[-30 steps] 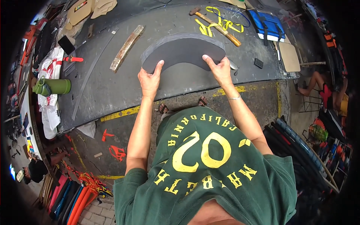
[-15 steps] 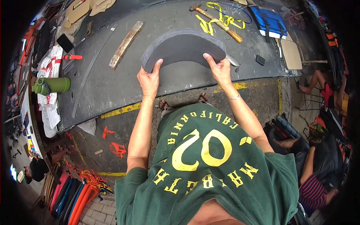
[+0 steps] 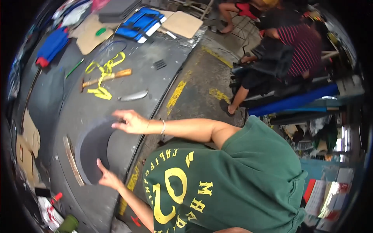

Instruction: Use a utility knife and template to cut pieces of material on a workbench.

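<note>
A curved dark grey sheet (image 3: 91,149), thick-edged and looking like foam, is above the table at the left. Its near left end is held by my left hand (image 3: 108,178), the thumb lying on the top face and the fingers mostly hidden beneath. Close to the other end is my right hand (image 3: 132,122), off the sheet, its fingers stretched out and apart and a little blurred. A wooden stick (image 3: 73,161) with worn paint lies beside the sheet's outer curve. Past my right hand rests a curved silvery tool (image 3: 133,96).
On the dark table (image 3: 128,155) are a hammer (image 3: 107,77) with yellow strap (image 3: 104,73) over it, a small black block (image 3: 159,64), a blue bag (image 3: 140,24) and tan panels (image 3: 182,24). A person in a striped shirt (image 3: 299,48) sits to the right.
My view has swung to the right, so the table now slants across the left side. My right hand has let go of the grey sheet; my left keeps hold.
</note>
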The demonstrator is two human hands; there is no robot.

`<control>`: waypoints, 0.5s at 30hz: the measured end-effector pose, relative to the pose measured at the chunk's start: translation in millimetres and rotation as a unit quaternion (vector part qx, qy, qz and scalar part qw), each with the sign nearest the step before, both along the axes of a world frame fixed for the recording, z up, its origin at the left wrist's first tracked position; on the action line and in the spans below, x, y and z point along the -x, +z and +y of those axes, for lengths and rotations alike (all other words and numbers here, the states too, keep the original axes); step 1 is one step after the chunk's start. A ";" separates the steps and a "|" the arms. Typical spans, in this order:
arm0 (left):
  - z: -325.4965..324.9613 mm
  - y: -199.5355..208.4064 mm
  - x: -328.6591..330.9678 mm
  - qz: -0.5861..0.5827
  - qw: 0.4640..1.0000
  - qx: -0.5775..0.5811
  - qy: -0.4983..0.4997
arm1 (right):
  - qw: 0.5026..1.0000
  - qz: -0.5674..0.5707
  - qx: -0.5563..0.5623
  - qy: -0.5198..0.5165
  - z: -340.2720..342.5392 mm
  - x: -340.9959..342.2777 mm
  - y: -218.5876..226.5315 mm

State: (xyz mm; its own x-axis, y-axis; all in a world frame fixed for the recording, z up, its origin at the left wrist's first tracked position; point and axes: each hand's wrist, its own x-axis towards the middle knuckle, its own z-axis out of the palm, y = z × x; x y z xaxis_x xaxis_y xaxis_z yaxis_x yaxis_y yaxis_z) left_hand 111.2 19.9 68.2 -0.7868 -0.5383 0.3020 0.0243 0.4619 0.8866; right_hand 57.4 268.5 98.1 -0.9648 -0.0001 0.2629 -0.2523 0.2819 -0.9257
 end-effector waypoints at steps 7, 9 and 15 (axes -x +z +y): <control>-7.3 3.1 -0.6 -0.038 0.998 -0.043 -0.015 | 1.000 0.000 0.004 -0.005 -5.5 2.0 -14.8; 4.7 16.0 -2.3 -0.053 0.997 -0.052 0.003 | 0.998 0.034 0.033 -0.049 -6.6 0.0 -7.4; 13.0 22.7 0.5 -0.083 0.990 -0.108 -0.027 | 0.997 0.027 -0.011 -0.075 4.4 9.8 -41.6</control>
State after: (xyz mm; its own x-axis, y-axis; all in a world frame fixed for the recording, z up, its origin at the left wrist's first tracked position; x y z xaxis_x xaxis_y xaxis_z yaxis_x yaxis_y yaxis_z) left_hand 110.7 32.9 90.9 -0.8452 -0.5321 0.0494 -0.1100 0.2638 0.9583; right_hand 47.6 272.9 56.5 -0.9386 0.1371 0.3168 -0.2557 0.3402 -0.9049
